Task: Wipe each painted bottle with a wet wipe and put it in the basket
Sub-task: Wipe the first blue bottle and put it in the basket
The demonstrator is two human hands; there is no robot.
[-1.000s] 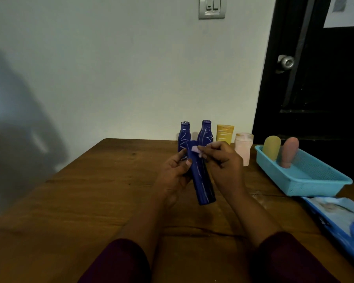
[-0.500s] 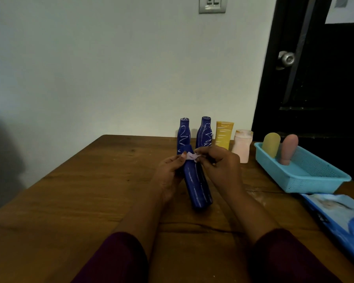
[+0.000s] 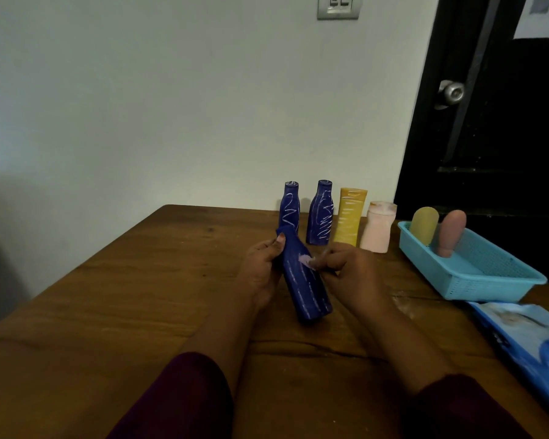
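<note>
The left hand [image 3: 263, 267] grips the blue bottle [image 3: 305, 289] by its neck over the surface [image 3: 140, 296]. Its long axis tilts, cap up and away to the left, base toward the person. The right hand [image 3: 349, 274] pinches a wipe [image 3: 305, 258] against it.

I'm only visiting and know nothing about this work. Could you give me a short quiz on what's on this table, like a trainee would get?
1. The left hand grips the tilted blue bottle near its neck. What does the right hand pinch against it? A) a brush B) a small wipe C) a cap
2. True or false: the blue basket holds three bottles.
3. Fill in: the row of upright bottles at the table's far edge numbers ___.

Key: 1 B; 2 false, it holds two; 3 four.
</note>
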